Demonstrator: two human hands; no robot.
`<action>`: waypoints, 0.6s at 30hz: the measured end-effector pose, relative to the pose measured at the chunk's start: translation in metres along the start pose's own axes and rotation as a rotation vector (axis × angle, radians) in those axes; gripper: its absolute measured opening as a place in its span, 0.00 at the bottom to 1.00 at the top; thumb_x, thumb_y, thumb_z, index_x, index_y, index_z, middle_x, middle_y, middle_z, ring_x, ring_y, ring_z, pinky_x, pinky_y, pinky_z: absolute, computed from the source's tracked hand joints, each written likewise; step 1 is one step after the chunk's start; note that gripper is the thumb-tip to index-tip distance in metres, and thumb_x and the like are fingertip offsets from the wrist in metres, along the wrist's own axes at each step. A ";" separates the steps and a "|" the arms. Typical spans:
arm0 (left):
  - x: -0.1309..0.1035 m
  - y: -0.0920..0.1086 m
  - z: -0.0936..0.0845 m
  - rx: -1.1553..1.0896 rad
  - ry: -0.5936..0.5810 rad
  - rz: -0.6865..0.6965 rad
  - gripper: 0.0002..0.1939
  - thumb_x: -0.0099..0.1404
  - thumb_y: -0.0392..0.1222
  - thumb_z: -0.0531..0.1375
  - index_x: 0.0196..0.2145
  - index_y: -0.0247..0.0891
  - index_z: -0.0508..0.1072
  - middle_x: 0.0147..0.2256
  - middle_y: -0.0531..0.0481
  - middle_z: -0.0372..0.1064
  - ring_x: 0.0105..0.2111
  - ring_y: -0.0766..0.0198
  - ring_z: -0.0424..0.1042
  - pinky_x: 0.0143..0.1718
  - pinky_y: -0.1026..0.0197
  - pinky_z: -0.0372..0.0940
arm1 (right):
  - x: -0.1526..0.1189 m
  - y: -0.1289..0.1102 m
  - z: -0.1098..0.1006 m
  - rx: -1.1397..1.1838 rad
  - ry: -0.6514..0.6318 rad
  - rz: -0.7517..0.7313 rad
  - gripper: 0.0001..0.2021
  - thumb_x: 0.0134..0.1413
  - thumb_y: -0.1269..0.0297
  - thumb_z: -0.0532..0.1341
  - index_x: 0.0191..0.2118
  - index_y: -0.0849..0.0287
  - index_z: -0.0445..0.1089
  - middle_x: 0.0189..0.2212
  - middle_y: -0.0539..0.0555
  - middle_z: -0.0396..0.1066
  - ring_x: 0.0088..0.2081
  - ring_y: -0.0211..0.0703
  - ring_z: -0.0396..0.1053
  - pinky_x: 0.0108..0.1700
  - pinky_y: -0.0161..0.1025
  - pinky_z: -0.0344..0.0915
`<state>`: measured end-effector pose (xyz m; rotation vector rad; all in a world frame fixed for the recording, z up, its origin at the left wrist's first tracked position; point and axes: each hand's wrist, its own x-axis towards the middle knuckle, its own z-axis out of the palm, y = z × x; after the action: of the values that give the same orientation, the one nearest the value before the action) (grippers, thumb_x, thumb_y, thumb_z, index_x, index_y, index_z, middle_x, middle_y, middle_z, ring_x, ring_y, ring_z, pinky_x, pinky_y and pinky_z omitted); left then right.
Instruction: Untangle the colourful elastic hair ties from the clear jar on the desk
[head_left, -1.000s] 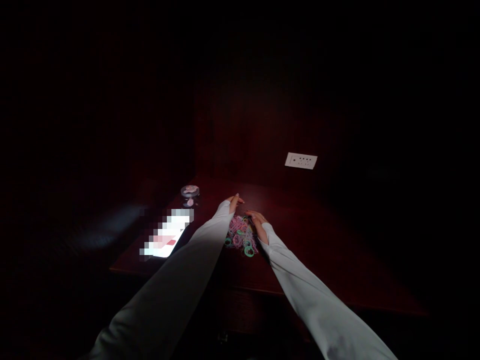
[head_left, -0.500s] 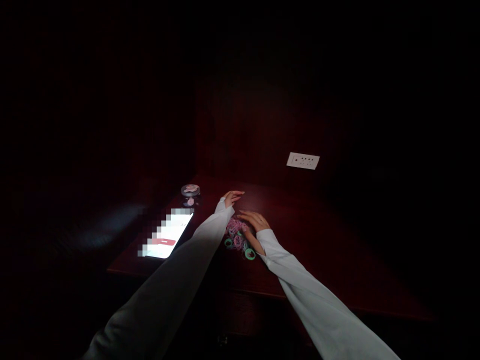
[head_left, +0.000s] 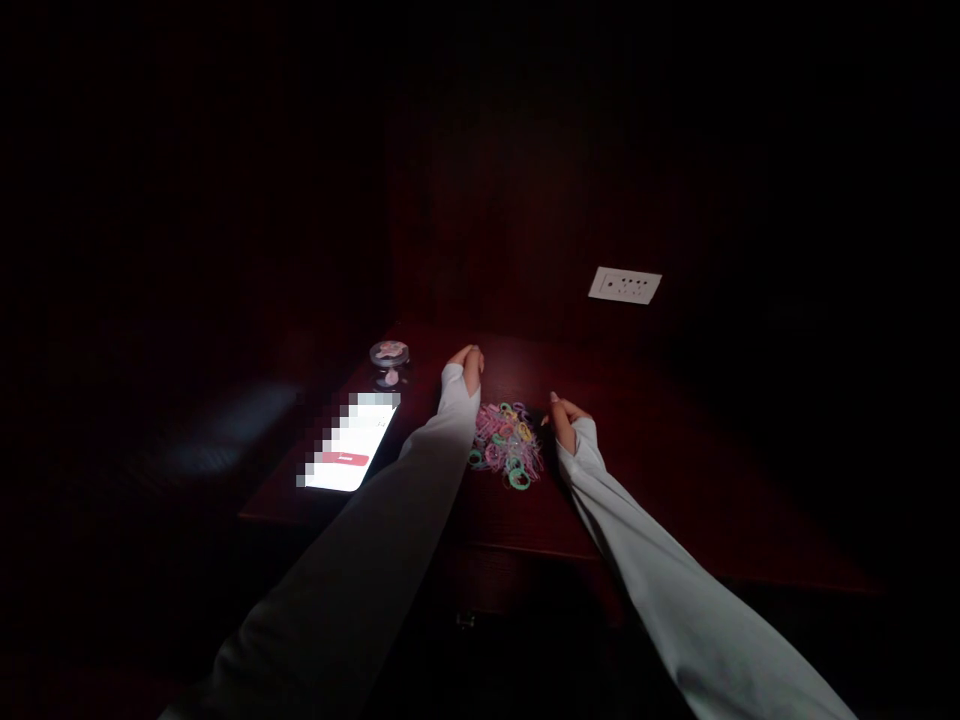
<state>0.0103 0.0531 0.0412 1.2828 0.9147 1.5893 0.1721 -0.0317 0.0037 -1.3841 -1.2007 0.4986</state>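
Head view, centre: the left hand (head_left: 471, 364) and right hand (head_left: 568, 418) curl narrow beside tangled bands (head_left: 504, 438), contents unclear; light fingertips should snag fewest.

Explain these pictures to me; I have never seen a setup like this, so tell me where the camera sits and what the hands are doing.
There is no machine here: one person works with bare hands in pale long sleeves. Every picture comes from a single camera worn on the head, looking forward and down.

On the dark reddish table lies a loose pile of colourful bands, mostly pink, with some green rings. The left hand is just beyond the pile's left side, and the right hand is at its right. No held object can be made out in either hand, though the fingers are partly hidden.

Further left are a lit screen, partly blurred out, and a small round container. A white socket panel is on the wall behind.
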 end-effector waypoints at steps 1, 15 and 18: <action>-0.004 0.003 -0.001 0.063 -0.044 0.019 0.23 0.73 0.51 0.54 0.21 0.42 0.59 0.22 0.52 0.58 0.28 0.63 0.63 0.36 0.61 0.66 | -0.001 -0.001 -0.001 -0.016 -0.001 -0.010 0.34 0.54 0.25 0.56 0.19 0.53 0.65 0.16 0.48 0.57 0.22 0.38 0.53 0.26 0.38 0.53; -0.035 0.013 -0.010 0.821 -0.325 0.346 0.06 0.72 0.38 0.59 0.38 0.42 0.77 0.49 0.47 0.78 0.54 0.51 0.66 0.57 0.49 0.60 | 0.004 0.009 0.000 0.038 0.050 0.026 0.27 0.44 0.32 0.67 0.27 0.54 0.67 0.18 0.44 0.57 0.23 0.36 0.52 0.27 0.37 0.52; -0.036 0.015 -0.016 0.883 -0.294 0.406 0.07 0.72 0.36 0.59 0.38 0.41 0.77 0.47 0.48 0.79 0.52 0.53 0.67 0.55 0.50 0.61 | 0.003 0.008 0.000 0.023 0.115 0.021 0.26 0.47 0.33 0.65 0.28 0.53 0.66 0.20 0.44 0.56 0.24 0.36 0.52 0.27 0.36 0.53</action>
<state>-0.0046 0.0138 0.0400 2.3671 1.2765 1.2336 0.1760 -0.0272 -0.0023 -1.3888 -1.0852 0.4405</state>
